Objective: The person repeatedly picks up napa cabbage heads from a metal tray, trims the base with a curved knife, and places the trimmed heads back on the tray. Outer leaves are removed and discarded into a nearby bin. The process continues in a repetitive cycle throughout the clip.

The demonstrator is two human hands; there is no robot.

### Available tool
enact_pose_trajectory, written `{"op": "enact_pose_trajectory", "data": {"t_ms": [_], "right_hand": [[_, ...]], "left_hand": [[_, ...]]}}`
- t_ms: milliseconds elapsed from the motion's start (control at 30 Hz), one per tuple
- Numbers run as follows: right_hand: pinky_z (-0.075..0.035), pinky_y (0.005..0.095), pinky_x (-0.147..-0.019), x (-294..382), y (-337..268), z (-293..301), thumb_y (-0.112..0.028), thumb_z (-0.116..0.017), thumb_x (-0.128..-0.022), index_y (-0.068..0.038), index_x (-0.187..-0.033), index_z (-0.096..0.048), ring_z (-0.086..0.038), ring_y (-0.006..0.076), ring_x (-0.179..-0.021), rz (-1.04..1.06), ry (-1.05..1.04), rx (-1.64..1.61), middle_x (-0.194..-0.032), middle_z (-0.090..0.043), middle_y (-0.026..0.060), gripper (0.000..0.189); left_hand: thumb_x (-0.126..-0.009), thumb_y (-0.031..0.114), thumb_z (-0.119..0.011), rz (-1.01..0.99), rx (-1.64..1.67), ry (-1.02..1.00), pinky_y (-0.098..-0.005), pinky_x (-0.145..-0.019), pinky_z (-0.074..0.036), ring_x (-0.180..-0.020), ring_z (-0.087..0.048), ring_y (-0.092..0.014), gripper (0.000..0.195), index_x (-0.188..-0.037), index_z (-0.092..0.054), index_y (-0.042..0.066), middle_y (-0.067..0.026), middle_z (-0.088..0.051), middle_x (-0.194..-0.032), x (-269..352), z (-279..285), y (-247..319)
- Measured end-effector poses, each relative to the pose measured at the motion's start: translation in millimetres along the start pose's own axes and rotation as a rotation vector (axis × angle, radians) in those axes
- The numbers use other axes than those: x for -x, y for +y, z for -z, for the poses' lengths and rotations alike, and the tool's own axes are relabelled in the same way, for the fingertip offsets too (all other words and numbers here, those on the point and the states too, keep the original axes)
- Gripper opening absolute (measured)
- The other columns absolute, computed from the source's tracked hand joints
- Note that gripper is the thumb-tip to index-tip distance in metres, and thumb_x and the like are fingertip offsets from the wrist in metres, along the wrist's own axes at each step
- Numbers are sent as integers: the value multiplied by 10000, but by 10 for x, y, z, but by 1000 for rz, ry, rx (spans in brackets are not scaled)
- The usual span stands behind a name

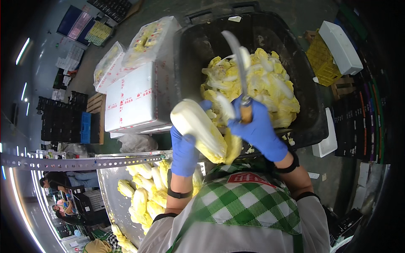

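Observation:
My left hand (pixel 185 151), in a blue glove, grips a trimmed head of napa cabbage (pixel 199 131) with its pale base up and its yellow leaf tips towards my apron. In my blue-gloved right hand (pixel 258 128) is a curved-blade knife (pixel 242 63) by its wooden handle, the blade pointing away from me. A loose outer leaf (pixel 233 145) hangs between the cabbage and my right hand; whether it is still attached cannot be told. Beyond both hands, a black plastic bin (pixel 196 38) holds a heap of cut-off cabbage leaves (pixel 272 85). Motion blurs the knife and leaf.
To my left, a metal table (pixel 110 189) bears several cabbage heads (pixel 139 200), below a perforated metal rail (pixel 85 162). White foam boxes (pixel 129 98) stand left of the bin. A yellow crate (pixel 322 60) stands to its right. People (pixel 63 180) work farther left.

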State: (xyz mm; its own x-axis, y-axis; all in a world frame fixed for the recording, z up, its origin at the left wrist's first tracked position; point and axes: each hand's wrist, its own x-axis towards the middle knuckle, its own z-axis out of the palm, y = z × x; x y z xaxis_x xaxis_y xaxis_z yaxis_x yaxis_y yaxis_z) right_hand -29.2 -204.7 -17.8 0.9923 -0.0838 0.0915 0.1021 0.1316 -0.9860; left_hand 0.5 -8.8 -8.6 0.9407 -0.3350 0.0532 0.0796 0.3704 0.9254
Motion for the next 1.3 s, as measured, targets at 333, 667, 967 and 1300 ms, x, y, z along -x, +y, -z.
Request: {"op": "enact_pose_trajectory", "data": {"t_ms": [333, 667, 967, 1300], "right_hand": [[-491, 281, -642, -76, 61, 13, -288, -799, -799, -16, -906, -612, -575, 107, -717, 4, 42, 60, -781, -624, 31, 347], [-415, 250, -601, 38, -125, -224, -109, -817, -679, -72, -763, -479, -420, 73, -636, 106, -165, 96, -685, -485, -26, 351], [-461, 269, -608, 87, -130, -298, -37, -734, -684, -44, -866, -535, -461, 97, -602, 326, -109, 191, -656, -511, 6, 270], [-508, 290, -603, 124, 47, -332, -42, -705, -705, -33, -895, -582, -596, 136, -597, 394, 205, 384, -695, -617, 53, 227]], "left_hand": [[-880, 557, -598, -26, 421, -94, -389, -1060, -417, -1249, -482, -227, 868, -1465, -286, -2, -138, -547, -1308, -56, -126, 64], [-727, 403, -790, -41, 77, -89, -410, -1058, -417, -1248, -523, -299, 905, -1377, -398, -90, -229, -530, -1333, 107, -76, 145], [-599, 255, -901, -182, -480, -33, -380, -1030, -439, -1169, -561, -240, 878, -1330, -494, -13, -156, -566, -1267, 204, -59, 168], [-671, 85, -832, -221, -282, 130, -356, -986, -479, -1147, -579, -216, 685, -1270, -534, -62, -166, -595, -1261, 291, -78, 5]]}}
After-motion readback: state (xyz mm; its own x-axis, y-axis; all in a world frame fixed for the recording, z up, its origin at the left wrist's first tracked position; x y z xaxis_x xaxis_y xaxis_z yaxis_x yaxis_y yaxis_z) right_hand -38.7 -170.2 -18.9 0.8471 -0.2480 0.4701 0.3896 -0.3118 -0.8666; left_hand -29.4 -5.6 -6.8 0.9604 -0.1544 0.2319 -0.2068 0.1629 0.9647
